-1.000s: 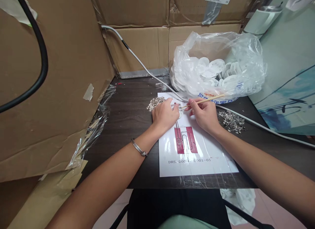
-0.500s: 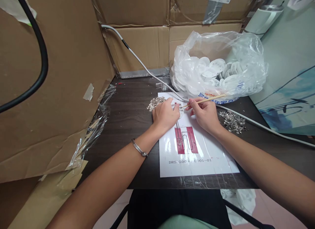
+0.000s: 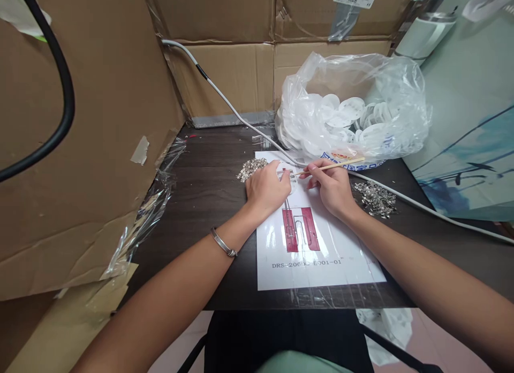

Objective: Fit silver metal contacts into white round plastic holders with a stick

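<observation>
My right hand (image 3: 330, 187) pinches a thin wooden stick (image 3: 347, 162), its tip pointing left towards my left thumb. My left hand (image 3: 268, 187) is closed at the top of a printed sheet (image 3: 321, 271), with thumb and fingers at the edge of a small white disc (image 3: 294, 188). Small metal parts seem to lie on the disc at the stick's tip, but they are too small to make out. My left fingers partly hide the disc. On the sheet is a red-and-white diagram (image 3: 301, 229) with lettering below.
A heap of small metal pieces (image 3: 251, 168) lies beside my left hand, and another metal heap (image 3: 375, 199) to the right of my right wrist. Behind stands a clear plastic bag (image 3: 293, 111) of white discs (image 3: 351, 109). A grey cable (image 3: 236, 113) crosses the table; cardboard walls surround it.
The whole view has shifted slightly. Both hands keep nearly the same place and grip, with the stick's tip still over the disc by my left thumb.
</observation>
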### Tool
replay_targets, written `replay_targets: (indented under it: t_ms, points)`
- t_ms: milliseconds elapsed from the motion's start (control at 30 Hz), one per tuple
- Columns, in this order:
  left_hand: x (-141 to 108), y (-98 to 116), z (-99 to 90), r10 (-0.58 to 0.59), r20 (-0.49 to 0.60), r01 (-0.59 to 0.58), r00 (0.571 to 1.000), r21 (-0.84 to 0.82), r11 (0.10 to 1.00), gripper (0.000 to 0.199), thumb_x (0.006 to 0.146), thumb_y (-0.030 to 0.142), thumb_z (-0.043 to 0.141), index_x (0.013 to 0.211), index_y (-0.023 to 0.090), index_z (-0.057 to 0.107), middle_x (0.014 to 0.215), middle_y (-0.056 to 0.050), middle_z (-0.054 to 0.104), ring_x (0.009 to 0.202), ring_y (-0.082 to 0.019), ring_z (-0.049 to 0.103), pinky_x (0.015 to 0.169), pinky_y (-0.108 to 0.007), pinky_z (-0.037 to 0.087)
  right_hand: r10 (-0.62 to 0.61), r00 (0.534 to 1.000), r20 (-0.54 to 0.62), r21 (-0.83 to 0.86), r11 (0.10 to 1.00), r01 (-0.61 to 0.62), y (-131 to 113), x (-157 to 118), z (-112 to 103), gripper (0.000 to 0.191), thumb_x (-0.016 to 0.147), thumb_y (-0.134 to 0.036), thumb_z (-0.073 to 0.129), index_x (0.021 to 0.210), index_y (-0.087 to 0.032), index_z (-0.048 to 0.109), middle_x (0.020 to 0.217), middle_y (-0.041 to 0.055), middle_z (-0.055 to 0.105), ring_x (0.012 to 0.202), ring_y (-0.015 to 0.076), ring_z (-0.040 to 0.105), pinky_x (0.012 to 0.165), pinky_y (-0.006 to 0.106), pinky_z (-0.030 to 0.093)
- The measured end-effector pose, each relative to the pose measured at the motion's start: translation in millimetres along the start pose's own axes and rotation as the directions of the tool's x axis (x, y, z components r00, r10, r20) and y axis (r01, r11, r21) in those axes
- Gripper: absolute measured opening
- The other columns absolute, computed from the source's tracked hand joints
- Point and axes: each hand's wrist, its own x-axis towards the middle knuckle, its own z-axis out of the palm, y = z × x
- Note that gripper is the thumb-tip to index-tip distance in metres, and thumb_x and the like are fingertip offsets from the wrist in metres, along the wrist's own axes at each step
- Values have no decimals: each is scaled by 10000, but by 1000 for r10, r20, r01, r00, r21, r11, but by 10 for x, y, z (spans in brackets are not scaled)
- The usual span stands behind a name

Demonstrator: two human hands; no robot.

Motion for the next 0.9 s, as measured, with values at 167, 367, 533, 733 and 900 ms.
replay_targets:
  t_ms: [167,367,533,733,900]
  points:
    - [1,8,-6,-10,-6,10,1000,2,1000,195,903,354,512,928,223,655,957,-69,735,920,-279,669,647,-344,376,-5,1000,17,15,1000,5,20,15,-2,159,854,-286,603,725,-195,619,682,15,674,559,124,570,557,298,417]
    - [1,15,-23,-19,3,19,1000,14,1000,188,900,352,511,897,218,643,938,-65,734,913,-281,674,639,-332,373,3,1000,-7,15,1000,-3,8,7,7,164,861,-276,588,725,-188,616,681,18,674,536,116,553,552,297,414]
    - [-5,25,-25,-12,3,12,1000,13,1000,188,899,353,510,888,216,638,927,-67,733,917,-282,675,646,-333,384,-2,1000,18,-16,1000,2,3,0,-5,182,879,-287,578,726,-193,608,690,20,670,559,118,556,571,301,419]
    - [-3,20,-32,-15,12,15,1000,5,1000,187,906,354,514,922,224,648,951,-75,733,920,-274,669,673,-344,403,-2,1000,21,-23,1000,3,0,0,-7,185,882,-301,569,727,-205,598,702,18,667,552,117,547,577,304,428]
    - [-3,17,-34,-13,20,13,1000,-7,1000,199,911,354,507,935,223,655,953,-75,731,912,-266,662,670,-349,401,-3,1000,26,-24,1000,4,9,4,-12,188,883,-298,578,720,-206,595,701,15,667,549,117,548,570,303,421]
